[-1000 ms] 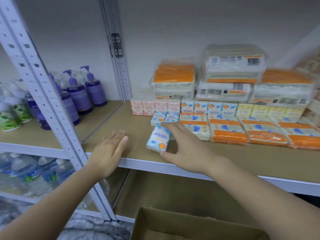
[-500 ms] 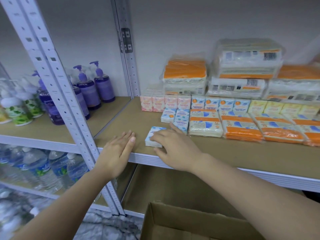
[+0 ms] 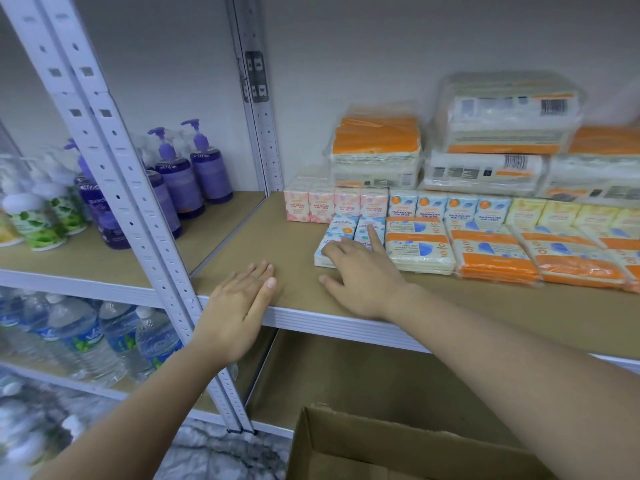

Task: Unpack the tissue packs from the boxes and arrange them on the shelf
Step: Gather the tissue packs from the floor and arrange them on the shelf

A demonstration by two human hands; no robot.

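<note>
A small blue-and-white tissue pack [image 3: 321, 257] lies flat on the brown shelf board [image 3: 294, 247], pushed against two like packs [image 3: 356, 226]. My right hand [image 3: 360, 271] rests on it with fingers spread, the index finger stretched onto the pack behind. My left hand [image 3: 239, 306] lies flat on the shelf's front edge, holding nothing. Behind stand rows of pink packs [image 3: 336, 209], blue packs [image 3: 450, 211] and yellow packs [image 3: 561, 213]. An open cardboard box [image 3: 346, 448] sits below.
Flat orange-and-blue packs [image 3: 491, 251] lie to the right, with large wrapped bundles [image 3: 505, 133] stacked at the back. Purple pump bottles [image 3: 194, 168] fill the left bay behind the white uprights [image 3: 138, 220]. Water bottles [image 3: 86, 337] stand on the lower left shelf.
My right hand laid the blue pack flat on the shelf, then slid it back against the other small blue packs. My left hand stayed on the shelf edge.
</note>
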